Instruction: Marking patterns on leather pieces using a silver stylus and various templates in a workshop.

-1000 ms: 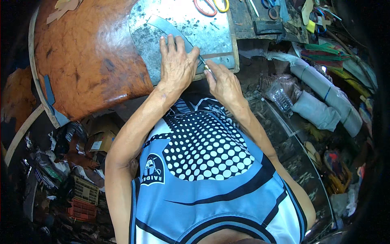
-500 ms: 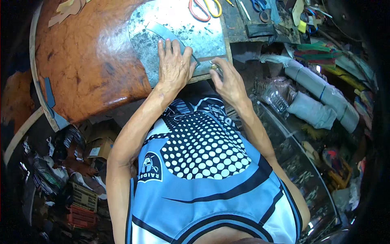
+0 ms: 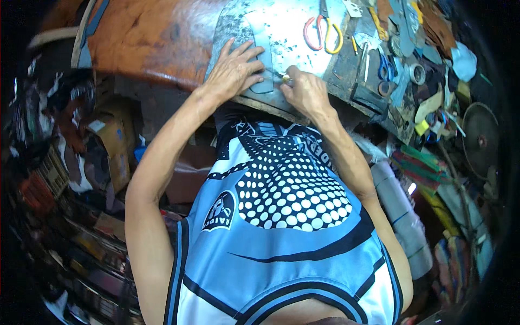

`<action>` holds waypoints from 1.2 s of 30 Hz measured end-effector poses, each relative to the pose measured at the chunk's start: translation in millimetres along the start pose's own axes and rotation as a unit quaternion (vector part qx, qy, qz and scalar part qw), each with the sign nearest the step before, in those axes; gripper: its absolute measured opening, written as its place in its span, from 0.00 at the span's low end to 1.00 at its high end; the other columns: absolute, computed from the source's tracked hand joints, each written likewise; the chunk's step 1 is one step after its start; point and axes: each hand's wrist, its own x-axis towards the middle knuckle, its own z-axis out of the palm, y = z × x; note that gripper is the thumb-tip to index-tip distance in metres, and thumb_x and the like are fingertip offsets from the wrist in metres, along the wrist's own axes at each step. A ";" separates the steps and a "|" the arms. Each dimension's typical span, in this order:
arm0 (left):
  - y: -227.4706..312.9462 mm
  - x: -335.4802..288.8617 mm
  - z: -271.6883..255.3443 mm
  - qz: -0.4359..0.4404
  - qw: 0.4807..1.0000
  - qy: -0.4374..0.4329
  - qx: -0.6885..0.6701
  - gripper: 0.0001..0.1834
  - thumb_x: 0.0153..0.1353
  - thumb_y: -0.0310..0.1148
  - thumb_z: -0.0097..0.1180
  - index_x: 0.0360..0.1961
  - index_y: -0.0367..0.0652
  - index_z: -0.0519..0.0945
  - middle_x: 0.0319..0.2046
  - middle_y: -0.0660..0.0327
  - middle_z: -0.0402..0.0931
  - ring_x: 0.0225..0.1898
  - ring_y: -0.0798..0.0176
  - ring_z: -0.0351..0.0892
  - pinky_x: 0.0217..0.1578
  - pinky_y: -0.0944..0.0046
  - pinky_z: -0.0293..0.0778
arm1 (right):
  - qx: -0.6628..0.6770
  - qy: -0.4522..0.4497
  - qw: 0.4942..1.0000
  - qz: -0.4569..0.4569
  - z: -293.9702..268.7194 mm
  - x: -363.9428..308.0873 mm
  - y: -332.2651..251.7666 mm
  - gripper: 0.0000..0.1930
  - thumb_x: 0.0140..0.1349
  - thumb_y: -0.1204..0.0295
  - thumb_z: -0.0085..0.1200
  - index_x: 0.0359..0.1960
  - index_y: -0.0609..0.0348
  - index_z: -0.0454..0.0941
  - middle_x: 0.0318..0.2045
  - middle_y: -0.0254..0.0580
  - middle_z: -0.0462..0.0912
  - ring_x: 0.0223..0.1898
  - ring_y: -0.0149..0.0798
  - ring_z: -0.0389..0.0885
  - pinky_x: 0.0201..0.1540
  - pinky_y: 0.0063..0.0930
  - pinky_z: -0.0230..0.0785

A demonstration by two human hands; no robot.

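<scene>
A curved blue-grey strip of sheet material [image 3: 263,49] lies on the speckled metal plate [image 3: 292,32], its long side running away from me. My left hand [image 3: 234,71] rests on its left side with the fingers spread. In my right hand [image 3: 307,93], closed, is a small tool [image 3: 286,79] with a brass-coloured part and a thin dark tip. That tip points left, close to the strip's right edge; whether it touches, I cannot tell. Most of the tool is hidden by my fingers.
Beyond my right hand lie scissors [image 3: 323,33] with red and yellow handles. Blue-handled scissors [image 3: 385,70], a tape roll [image 3: 417,73] and scraps crowd the bench's right side. Brown leather-like covering [image 3: 157,43] spreads at left. A cardboard box [image 3: 114,146] stands below the bench.
The view has shifted. The strip has turned from a slant to pointing nearly straight away. My left fingers have spread wider, and the tool in my right hand is nearer the strip.
</scene>
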 end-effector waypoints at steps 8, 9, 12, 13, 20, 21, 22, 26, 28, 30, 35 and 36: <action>-6.6 -1.2 8.3 0.011 1.000 0.020 0.008 0.15 0.59 0.48 0.63 0.42 0.52 0.85 0.65 0.62 0.69 0.72 0.52 0.57 0.73 0.38 0.44 | 0.117 -0.170 0.978 -0.007 -52.9 -62.4 12.0 0.20 0.66 0.67 0.53 0.55 0.67 0.70 0.43 0.67 0.81 0.45 0.64 0.82 0.49 0.46 0.75; -6.4 -0.8 7.0 0.011 1.000 0.014 0.008 0.16 0.59 0.48 0.63 0.43 0.52 0.85 0.65 0.62 0.68 0.72 0.52 0.57 0.73 0.38 0.44 | 0.109 -0.151 0.979 -0.079 -39.9 -66.3 13.6 0.21 0.67 0.71 0.51 0.60 0.64 0.67 0.50 0.62 0.77 0.48 0.63 0.80 0.50 0.47 0.74; -3.3 3.6 6.6 0.002 1.000 0.001 0.003 0.16 0.57 0.47 0.64 0.44 0.53 0.85 0.66 0.63 0.67 0.72 0.53 0.57 0.73 0.39 0.44 | 0.044 -0.146 0.972 -0.179 -27.0 -51.4 -8.7 0.20 0.66 0.72 0.52 0.60 0.55 0.71 0.43 0.55 0.78 0.41 0.58 0.81 0.44 0.48 0.76; -2.4 3.4 5.7 -0.001 1.000 -0.005 0.011 0.17 0.56 0.48 0.65 0.44 0.54 0.84 0.66 0.63 0.67 0.72 0.53 0.56 0.74 0.39 0.43 | 0.040 -0.151 0.971 -0.182 -20.9 -45.2 -10.2 0.20 0.66 0.72 0.52 0.60 0.55 0.71 0.43 0.55 0.78 0.41 0.58 0.81 0.44 0.48 0.76; 7.1 1.9 5.2 -0.044 0.998 -0.028 0.029 0.22 0.53 0.48 0.68 0.49 0.57 0.83 0.68 0.64 0.65 0.74 0.56 0.54 0.75 0.41 0.43 | -0.016 -0.085 0.967 -0.241 -7.2 -28.3 -1.6 0.16 0.65 0.71 0.54 0.55 0.54 0.77 0.51 0.52 0.81 0.42 0.56 0.84 0.41 0.45 0.80; 7.6 2.1 6.3 -0.047 0.998 -0.026 0.028 0.22 0.53 0.48 0.68 0.49 0.57 0.83 0.68 0.64 0.65 0.74 0.56 0.54 0.75 0.41 0.43 | -0.018 -0.078 0.965 -0.249 -6.4 -27.0 0.5 0.16 0.66 0.69 0.54 0.54 0.54 0.78 0.49 0.50 0.81 0.41 0.54 0.85 0.40 0.45 0.80; 8.2 2.3 6.2 -0.050 0.998 -0.026 0.028 0.21 0.54 0.48 0.67 0.48 0.57 0.83 0.68 0.64 0.65 0.74 0.56 0.54 0.75 0.41 0.43 | -0.018 -0.080 0.965 -0.251 -5.8 -25.6 2.0 0.16 0.66 0.69 0.54 0.54 0.54 0.78 0.49 0.50 0.81 0.41 0.54 0.85 0.40 0.45 0.80; 11.6 2.8 3.4 -0.061 0.997 -0.036 0.032 0.21 0.54 0.46 0.67 0.49 0.56 0.83 0.69 0.63 0.65 0.74 0.56 0.54 0.75 0.41 0.42 | -0.031 -0.094 0.964 -0.245 -8.6 -22.1 3.5 0.16 0.66 0.69 0.54 0.54 0.54 0.78 0.49 0.50 0.81 0.41 0.54 0.85 0.41 0.44 0.80; 15.4 2.2 1.9 -0.069 0.996 -0.039 0.031 0.21 0.54 0.46 0.68 0.49 0.56 0.82 0.69 0.63 0.64 0.74 0.56 0.53 0.75 0.41 0.42 | -0.032 -0.106 0.964 -0.240 -13.9 -20.6 0.5 0.15 0.66 0.70 0.53 0.54 0.54 0.78 0.50 0.50 0.81 0.42 0.54 0.85 0.42 0.44 0.80; 19.7 2.1 1.0 -0.076 0.996 -0.044 0.029 0.21 0.54 0.45 0.68 0.50 0.55 0.82 0.69 0.63 0.63 0.74 0.56 0.53 0.75 0.41 0.42 | -0.032 -0.098 0.968 -0.230 -18.2 -20.5 -3.8 0.15 0.66 0.69 0.54 0.53 0.52 0.79 0.52 0.50 0.81 0.43 0.55 0.85 0.42 0.45 0.80; 28.0 0.2 3.5 -0.090 0.994 -0.040 0.045 0.21 0.54 0.39 0.68 0.50 0.51 0.80 0.71 0.62 0.59 0.76 0.52 0.48 0.75 0.39 0.42 | -0.024 -0.099 0.963 -0.248 -15.8 -9.5 8.0 0.14 0.64 0.69 0.55 0.51 0.49 0.81 0.55 0.49 0.80 0.42 0.55 0.85 0.41 0.45 0.81; 29.9 1.0 4.0 -0.090 0.994 -0.042 0.044 0.21 0.54 0.39 0.68 0.50 0.51 0.80 0.71 0.62 0.59 0.76 0.52 0.48 0.75 0.39 0.42 | -0.016 -0.095 0.962 -0.257 -16.4 -7.6 9.7 0.14 0.63 0.69 0.55 0.50 0.48 0.81 0.55 0.47 0.80 0.42 0.55 0.86 0.41 0.45 0.81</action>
